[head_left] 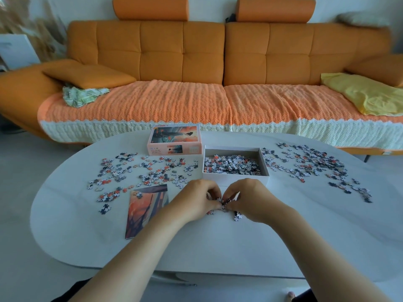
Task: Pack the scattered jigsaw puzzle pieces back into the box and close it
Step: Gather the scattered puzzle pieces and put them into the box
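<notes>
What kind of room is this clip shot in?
Likely a home living room: long orange tufted sofa, orange knitted throw over its seat, and a white oval table strewn with jigsaw puzzle pieces.

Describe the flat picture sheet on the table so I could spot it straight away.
Start at the white oval table before the orange sofa. Left of the person's left hand, nearer than the scattered puzzle pieces, lies an orange-and-grey picture sheet. Unlike the boxy lid behind, it is one thin rectangle.
</notes>
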A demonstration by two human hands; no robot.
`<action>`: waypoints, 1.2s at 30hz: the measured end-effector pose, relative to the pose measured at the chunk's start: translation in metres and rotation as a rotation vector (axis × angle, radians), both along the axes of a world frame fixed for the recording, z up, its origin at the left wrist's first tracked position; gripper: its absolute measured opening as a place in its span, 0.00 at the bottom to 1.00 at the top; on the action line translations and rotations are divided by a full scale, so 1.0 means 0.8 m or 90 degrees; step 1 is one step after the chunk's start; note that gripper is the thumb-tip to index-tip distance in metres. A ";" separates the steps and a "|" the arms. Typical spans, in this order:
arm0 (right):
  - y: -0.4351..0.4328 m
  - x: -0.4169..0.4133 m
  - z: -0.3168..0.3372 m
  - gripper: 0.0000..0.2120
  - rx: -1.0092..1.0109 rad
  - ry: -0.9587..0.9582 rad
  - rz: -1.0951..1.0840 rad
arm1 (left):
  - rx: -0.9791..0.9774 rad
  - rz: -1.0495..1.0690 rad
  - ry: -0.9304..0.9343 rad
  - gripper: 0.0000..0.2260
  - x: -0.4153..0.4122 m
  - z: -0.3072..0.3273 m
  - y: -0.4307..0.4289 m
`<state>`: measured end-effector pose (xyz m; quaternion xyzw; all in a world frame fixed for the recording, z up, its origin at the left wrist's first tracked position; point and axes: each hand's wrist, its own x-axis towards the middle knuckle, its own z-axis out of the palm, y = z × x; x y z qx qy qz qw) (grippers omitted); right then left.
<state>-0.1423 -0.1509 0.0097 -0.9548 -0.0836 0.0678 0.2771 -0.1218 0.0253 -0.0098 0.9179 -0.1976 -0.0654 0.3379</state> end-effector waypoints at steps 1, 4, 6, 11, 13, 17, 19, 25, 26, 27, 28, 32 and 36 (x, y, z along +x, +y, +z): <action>0.000 0.002 0.000 0.07 -0.004 0.000 0.001 | -0.003 0.002 0.008 0.07 0.001 0.000 -0.001; -0.003 0.007 0.005 0.07 -0.007 -0.001 -0.001 | -0.020 0.002 0.026 0.06 0.006 0.005 -0.004; -0.008 0.013 0.013 0.06 0.009 -0.019 -0.013 | -0.047 0.007 0.019 0.05 0.012 0.013 -0.005; -0.021 0.035 0.026 0.06 0.131 -0.169 -0.107 | -0.149 0.072 -0.084 0.05 0.036 0.030 -0.014; -0.023 0.046 0.024 0.06 0.147 -0.260 -0.135 | -0.178 0.089 -0.121 0.04 0.046 0.032 -0.021; -0.025 0.066 0.013 0.07 0.115 -0.286 -0.151 | -0.128 0.088 -0.213 0.06 0.068 0.021 -0.035; -0.026 0.069 0.006 0.10 0.024 -0.231 -0.116 | -0.086 0.068 -0.233 0.10 0.074 0.011 -0.039; -0.028 0.065 0.005 0.12 -0.043 -0.247 -0.074 | -0.029 0.013 -0.274 0.09 0.076 0.009 -0.039; -0.027 0.064 0.006 0.12 -0.052 -0.235 -0.067 | 0.008 -0.008 -0.276 0.09 0.075 0.008 -0.037; -0.027 0.062 0.005 0.13 -0.067 -0.206 -0.055 | 0.052 -0.032 -0.277 0.10 0.073 0.007 -0.035; -0.026 0.060 0.005 0.13 -0.080 -0.174 -0.041 | 0.092 -0.055 -0.275 0.11 0.071 0.006 -0.033; -0.030 0.054 0.002 0.13 -0.061 -0.180 -0.032 | 0.057 -0.076 -0.267 0.12 0.060 0.007 -0.024; -0.031 0.045 0.006 0.11 -0.006 -0.323 -0.003 | 0.025 -0.053 -0.322 0.10 0.044 0.014 -0.011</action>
